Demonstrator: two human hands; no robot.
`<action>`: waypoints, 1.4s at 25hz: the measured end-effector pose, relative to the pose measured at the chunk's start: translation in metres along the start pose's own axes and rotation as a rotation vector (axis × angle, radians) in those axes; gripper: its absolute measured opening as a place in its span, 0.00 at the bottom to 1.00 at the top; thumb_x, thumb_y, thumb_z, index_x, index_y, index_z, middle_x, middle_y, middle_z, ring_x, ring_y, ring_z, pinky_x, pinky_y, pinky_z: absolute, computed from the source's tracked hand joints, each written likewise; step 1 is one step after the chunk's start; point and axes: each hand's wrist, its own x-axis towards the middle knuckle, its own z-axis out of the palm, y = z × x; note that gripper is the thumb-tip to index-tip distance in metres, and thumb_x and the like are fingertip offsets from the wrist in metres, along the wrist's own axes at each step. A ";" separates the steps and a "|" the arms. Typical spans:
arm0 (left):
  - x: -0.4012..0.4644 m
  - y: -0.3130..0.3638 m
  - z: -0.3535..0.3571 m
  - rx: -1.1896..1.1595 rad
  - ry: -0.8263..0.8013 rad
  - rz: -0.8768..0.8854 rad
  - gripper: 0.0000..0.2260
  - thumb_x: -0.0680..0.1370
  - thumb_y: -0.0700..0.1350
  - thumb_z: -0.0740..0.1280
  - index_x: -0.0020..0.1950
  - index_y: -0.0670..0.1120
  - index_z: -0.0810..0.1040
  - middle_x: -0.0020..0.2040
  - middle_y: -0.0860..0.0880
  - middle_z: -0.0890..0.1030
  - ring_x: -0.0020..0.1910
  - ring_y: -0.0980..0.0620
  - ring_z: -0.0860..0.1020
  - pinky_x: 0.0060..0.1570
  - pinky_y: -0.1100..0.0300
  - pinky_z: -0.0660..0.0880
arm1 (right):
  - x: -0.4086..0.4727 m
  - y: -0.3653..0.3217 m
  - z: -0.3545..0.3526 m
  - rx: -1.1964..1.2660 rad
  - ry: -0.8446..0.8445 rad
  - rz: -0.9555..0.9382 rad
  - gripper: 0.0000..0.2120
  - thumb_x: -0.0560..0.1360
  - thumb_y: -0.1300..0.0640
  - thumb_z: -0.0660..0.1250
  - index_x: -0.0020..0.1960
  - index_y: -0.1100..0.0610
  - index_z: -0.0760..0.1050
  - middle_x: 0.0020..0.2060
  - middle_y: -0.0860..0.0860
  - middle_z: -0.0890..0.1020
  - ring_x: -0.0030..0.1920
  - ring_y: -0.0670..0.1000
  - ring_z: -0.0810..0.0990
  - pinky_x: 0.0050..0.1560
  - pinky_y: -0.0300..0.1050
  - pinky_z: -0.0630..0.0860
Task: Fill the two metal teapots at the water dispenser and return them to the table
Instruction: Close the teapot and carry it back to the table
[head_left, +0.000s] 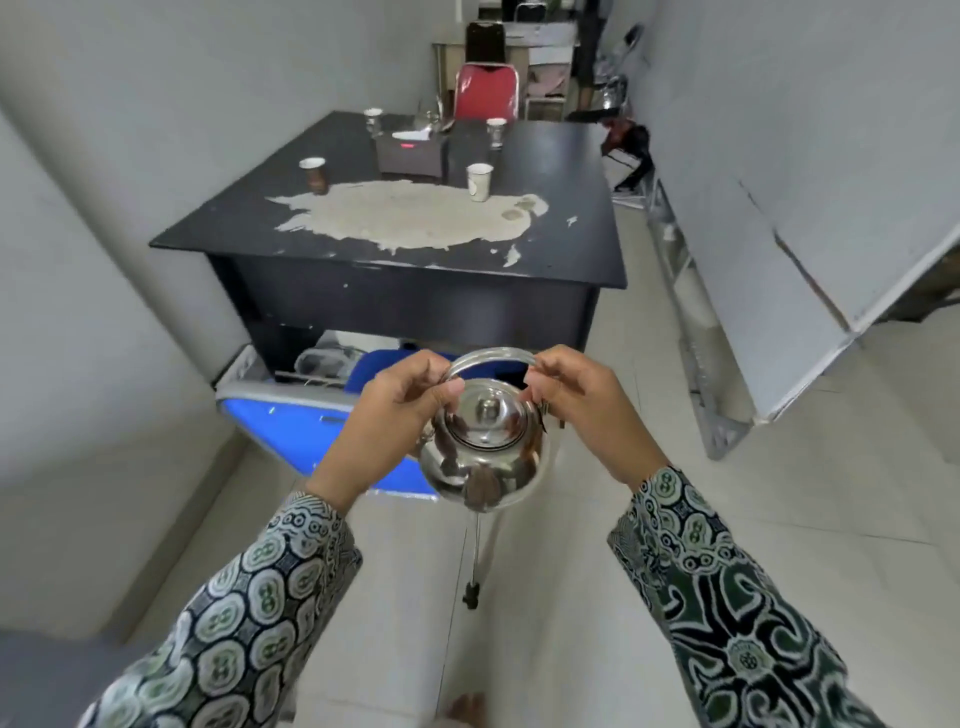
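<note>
Both hands, left and right, pinch the hoop handle of a lidded round shiny metal teapot short of the black peeling tabletop, suggesting the return leg; no second teapot shows.

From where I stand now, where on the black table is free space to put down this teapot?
The near edge of the black table is bare, in front of the worn pale patch between the two paper cups. The far middle is crowded: a dark box and more cups.

Black table: four paper cups, tissue box.
</note>
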 end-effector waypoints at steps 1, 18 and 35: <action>0.027 -0.002 0.007 0.013 -0.020 -0.009 0.07 0.73 0.47 0.64 0.34 0.51 0.72 0.34 0.49 0.74 0.38 0.50 0.72 0.44 0.54 0.70 | 0.019 0.006 -0.014 -0.003 0.015 0.016 0.06 0.76 0.61 0.62 0.44 0.64 0.73 0.37 0.53 0.79 0.36 0.42 0.76 0.39 0.33 0.71; 0.425 -0.024 0.171 -0.066 0.143 -0.162 0.15 0.77 0.54 0.62 0.38 0.44 0.70 0.37 0.45 0.69 0.37 0.49 0.67 0.43 0.55 0.66 | 0.349 0.142 -0.285 0.059 -0.224 0.063 0.08 0.76 0.55 0.64 0.42 0.58 0.75 0.35 0.51 0.77 0.37 0.46 0.75 0.48 0.44 0.73; 0.763 -0.043 0.200 0.045 0.444 -0.153 0.17 0.80 0.50 0.55 0.34 0.44 0.64 0.31 0.51 0.65 0.27 0.61 0.64 0.29 0.74 0.64 | 0.688 0.224 -0.418 0.031 -0.458 -0.012 0.10 0.75 0.52 0.64 0.41 0.58 0.74 0.35 0.51 0.78 0.39 0.46 0.75 0.45 0.39 0.71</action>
